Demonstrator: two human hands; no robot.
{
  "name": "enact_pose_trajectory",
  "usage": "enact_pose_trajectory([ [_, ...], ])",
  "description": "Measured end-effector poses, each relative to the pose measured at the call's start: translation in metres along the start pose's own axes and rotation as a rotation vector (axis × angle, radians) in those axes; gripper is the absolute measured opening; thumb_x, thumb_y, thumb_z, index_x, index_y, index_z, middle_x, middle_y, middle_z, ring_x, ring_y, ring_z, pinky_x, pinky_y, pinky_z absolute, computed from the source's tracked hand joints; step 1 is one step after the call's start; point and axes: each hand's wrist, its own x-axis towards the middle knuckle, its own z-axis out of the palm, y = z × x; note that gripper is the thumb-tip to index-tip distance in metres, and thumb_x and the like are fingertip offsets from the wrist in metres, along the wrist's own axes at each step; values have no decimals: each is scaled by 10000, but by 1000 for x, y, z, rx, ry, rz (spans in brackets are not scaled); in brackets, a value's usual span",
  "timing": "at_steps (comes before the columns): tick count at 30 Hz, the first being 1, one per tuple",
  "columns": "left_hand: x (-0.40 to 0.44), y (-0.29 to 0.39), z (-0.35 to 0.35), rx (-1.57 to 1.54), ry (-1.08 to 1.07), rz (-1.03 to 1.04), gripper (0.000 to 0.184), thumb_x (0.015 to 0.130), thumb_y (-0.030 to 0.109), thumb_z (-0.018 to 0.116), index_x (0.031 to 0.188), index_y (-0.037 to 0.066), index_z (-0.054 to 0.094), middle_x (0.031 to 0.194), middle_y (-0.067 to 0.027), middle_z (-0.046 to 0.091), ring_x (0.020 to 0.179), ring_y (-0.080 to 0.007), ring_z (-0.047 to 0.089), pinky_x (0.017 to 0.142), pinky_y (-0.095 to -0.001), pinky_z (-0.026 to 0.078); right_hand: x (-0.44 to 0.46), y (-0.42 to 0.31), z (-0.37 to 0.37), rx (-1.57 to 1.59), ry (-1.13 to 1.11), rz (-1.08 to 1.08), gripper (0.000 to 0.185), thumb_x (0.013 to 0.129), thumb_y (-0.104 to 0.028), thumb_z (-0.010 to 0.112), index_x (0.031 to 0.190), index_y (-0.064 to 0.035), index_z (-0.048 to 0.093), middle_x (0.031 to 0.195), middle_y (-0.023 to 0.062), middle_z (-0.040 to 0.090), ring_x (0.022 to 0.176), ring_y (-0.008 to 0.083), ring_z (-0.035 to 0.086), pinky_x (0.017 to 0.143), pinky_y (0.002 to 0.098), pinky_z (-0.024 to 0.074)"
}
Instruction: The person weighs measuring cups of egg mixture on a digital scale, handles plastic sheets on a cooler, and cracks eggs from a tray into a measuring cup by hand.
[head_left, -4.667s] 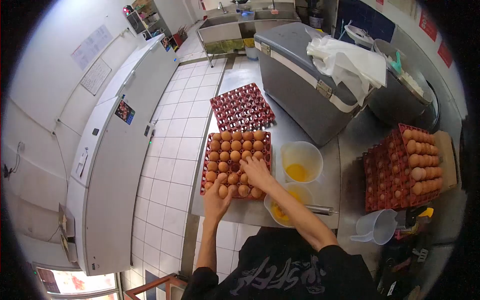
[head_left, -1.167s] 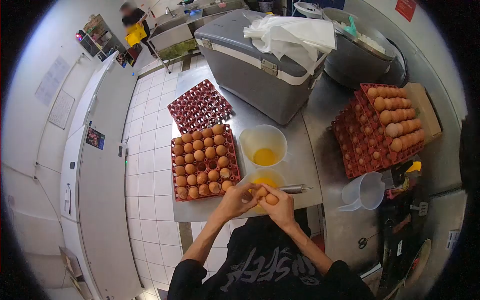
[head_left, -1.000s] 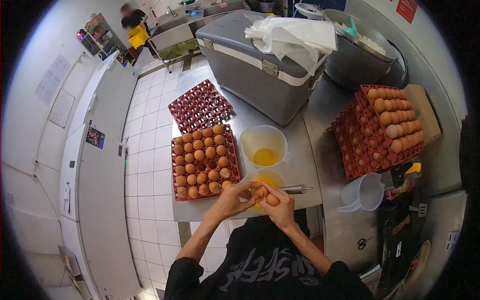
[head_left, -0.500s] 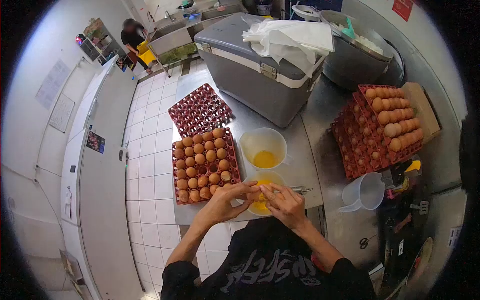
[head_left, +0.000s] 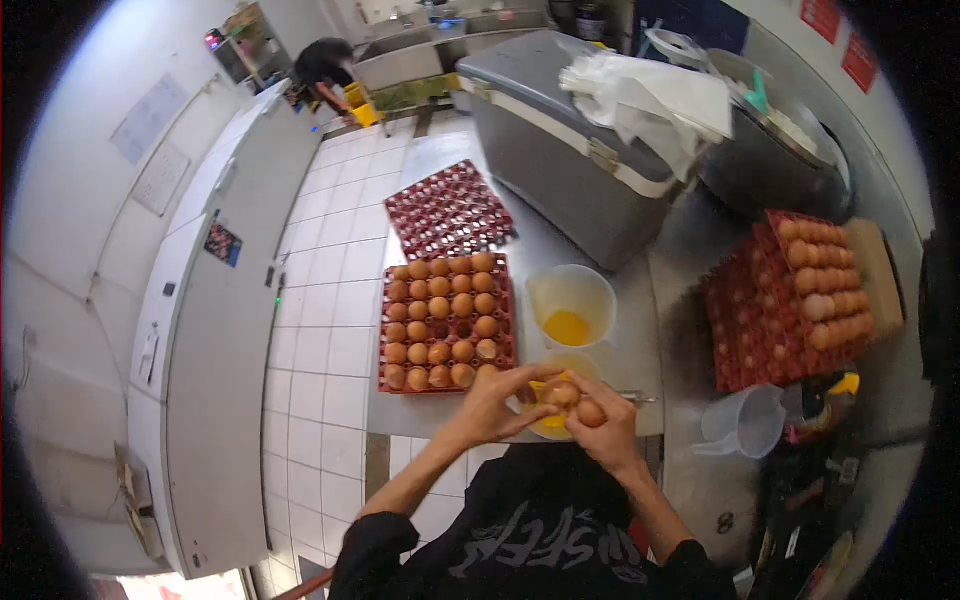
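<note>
My left hand (head_left: 497,402) is closed, its thumb and fingertips reaching to a brown egg (head_left: 560,394) between the two hands. My right hand (head_left: 612,432) closes around a second brown egg (head_left: 591,412), its fingertips also at the first one. Whether either shell is cracked I cannot make out. Right below the hands, a clear plastic jug (head_left: 574,364) contains yellow egg and is partly hidden by them. Behind it stands another jug (head_left: 590,290) with yolk at the bottom. To the left, brown eggs fill most of a red egg tray (head_left: 508,345).
An empty red tray (head_left: 448,208) lies behind the egg tray. A grey cooler box (head_left: 560,150) stands at the back. Stacked egg trays (head_left: 740,330), an empty jug (head_left: 742,420) and a large pot (head_left: 770,180) are on the right. Across the room, a person (head_left: 325,70) bends beside a yellow bucket (head_left: 364,108).
The view has swung, shifting the scene rightward. My hands have tilted and parted slightly, bringing two brown eggs into sight between and within them. The person at the back has bent lower.
</note>
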Motion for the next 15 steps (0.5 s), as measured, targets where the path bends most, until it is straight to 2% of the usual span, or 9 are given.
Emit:
enact_pose_trajectory([
  [2,-1,-17,28,-219,217,79,448,846,128,796,1249,55,615,1153,-102,667,953,-180,686,824,-298,564,6,-14,-4,354,-28,438,524,797,-112,752,1288,-52,580,1046,153,679,910,215,690,768,333,572],
  [6,-11,-41,72,-414,393,57,475,848,145,802,1250,30,577,1149,-83,659,974,-164,665,851,-305,552,-6,12,25,486,52,373,475,861,-110,721,1285,-30,521,1056,144,680,913,166,672,742,301,562],
  [8,-15,-50,76,-611,453,-79,442,853,123,794,1228,26,580,1149,-65,657,1022,-166,642,888,-309,536,-2,3,26,720,-94,600,464,893,-125,713,1299,-31,510,1082,131,672,925,155,665,699,282,567],
  [9,-14,-50,70,-613,455,-79,442,853,123,794,1228,26,580,1149,-65,657,1022,-166,642,888,-309,536,1,-2,29,718,-95,599,464,893,-125,713,1299,-31,510,1082,131,672,925,155,665,699,282,567],
  [11,-13,-51,40,-376,646,45,420,855,97,781,1215,28,576,1119,-65,654,957,-138,638,804,-274,532,7,-10,34,782,-104,568,364,927,-165,695,1237,-36,555,1009,106,681,794,108,657,587,234,540],
  [12,-11,-76,28,-306,743,61,399,856,92,775,1201,30,585,1118,-67,654,944,-145,637,791,-276,526,9,-9,35,782,-95,566,364,927,-165,695,1237,-36,555,1009,106,681,794,108,657,587,234,540],
  [13,-7,-88,9,-237,838,78,378,857,86,770,1186,31,593,1118,-70,653,932,-152,636,777,-279,521,10,-7,35,793,-138,616,309,945,-200,679,1187,-37,577,956,92,681,705,88,629,533,211,502],
  [14,-8,-98,-8,-83,861,-19,383,847,106,778,1181,38,603,1115,-85,656,922,-180,643,767,-291,521,10,-4,35,802,-183,666,270,962,-235,664,1136,-39,600,903,78,682,616,68,600,478,188,465],
  [15,-8,-96,-26,71,882,-117,389,837,127,785,1177,45,614,1112,-99,659,913,-207,650,757,-304,521,10,-3,35,800,-177,664,270,962,-235,664,1136,-39,600,903,78,682,616,68,600,478,188,465],
])
